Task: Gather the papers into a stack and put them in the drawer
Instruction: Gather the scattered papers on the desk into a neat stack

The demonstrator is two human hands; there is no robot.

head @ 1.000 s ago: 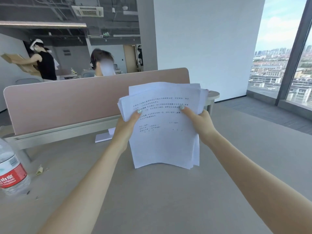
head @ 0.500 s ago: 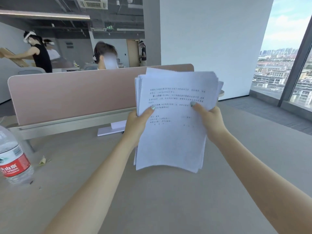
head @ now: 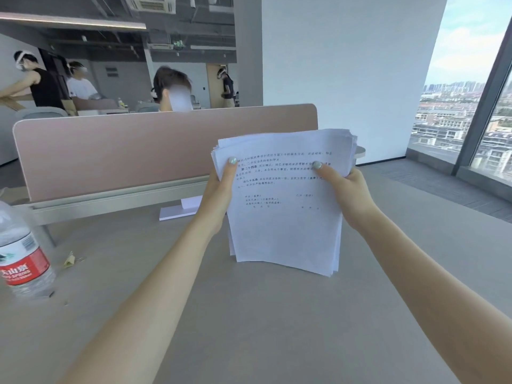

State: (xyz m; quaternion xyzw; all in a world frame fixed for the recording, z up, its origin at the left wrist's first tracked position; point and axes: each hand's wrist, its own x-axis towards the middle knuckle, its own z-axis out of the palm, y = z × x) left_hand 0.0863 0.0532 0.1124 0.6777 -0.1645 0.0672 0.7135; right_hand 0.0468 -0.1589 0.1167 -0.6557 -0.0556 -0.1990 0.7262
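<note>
A stack of white printed papers (head: 285,231) stands upright in front of me, its bottom edge on or just above the grey desk (head: 249,328). My left hand (head: 219,195) grips the stack's left edge with the thumb on the front sheet. My right hand (head: 346,195) grips the right edge the same way. The sheets' top edges are slightly fanned and uneven. No drawer is in view.
A water bottle with a red label (head: 22,253) stands at the desk's left edge, a small paper scrap (head: 69,260) beside it. A pink divider panel (head: 138,151) closes the desk's far side, with people behind it. A large window (head: 471,106) is at the right.
The stack was lifted higher half a second ago and has now come back down toward the desk. Its edges look more even. Both hands keep their grip.
</note>
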